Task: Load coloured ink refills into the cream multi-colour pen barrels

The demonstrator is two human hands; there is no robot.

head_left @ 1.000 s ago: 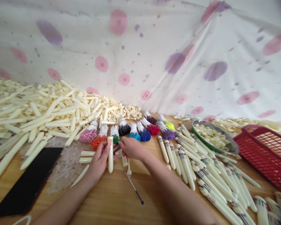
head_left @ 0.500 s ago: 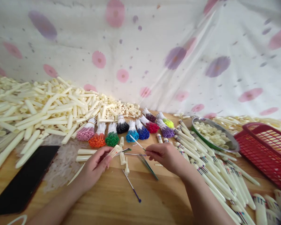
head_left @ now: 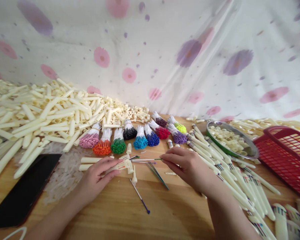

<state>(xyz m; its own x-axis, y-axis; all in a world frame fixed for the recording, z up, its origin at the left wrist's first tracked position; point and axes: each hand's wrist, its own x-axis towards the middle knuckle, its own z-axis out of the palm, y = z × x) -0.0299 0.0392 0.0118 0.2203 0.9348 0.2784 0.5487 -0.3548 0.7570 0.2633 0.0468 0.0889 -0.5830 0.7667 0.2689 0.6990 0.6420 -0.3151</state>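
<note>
My left hand (head_left: 96, 176) is closed on a small cream plastic pen part (head_left: 120, 164), held low over the wooden table (head_left: 115, 213). My right hand (head_left: 187, 165) pinches a thin refill (head_left: 150, 159) whose far end reaches toward that part. Several loose refills (head_left: 157, 173) lie between my hands, and one purple-tipped refill (head_left: 140, 196) lies nearer me. Bundles of coloured refills (head_left: 130, 136) stand in a row just beyond my hands.
A big heap of cream pen barrels (head_left: 40, 113) fills the left. Assembled pens (head_left: 230, 180) lie in rows at the right, beside a green-rimmed bowl (head_left: 250, 155) of small parts and a red basket (head_left: 285, 156). A black phone (head_left: 22, 193) lies at the left.
The upright pen my hands held a second ago is gone from them. My right hand moved right and took a thin refill; my left hand sank to the table with a small cream part.
</note>
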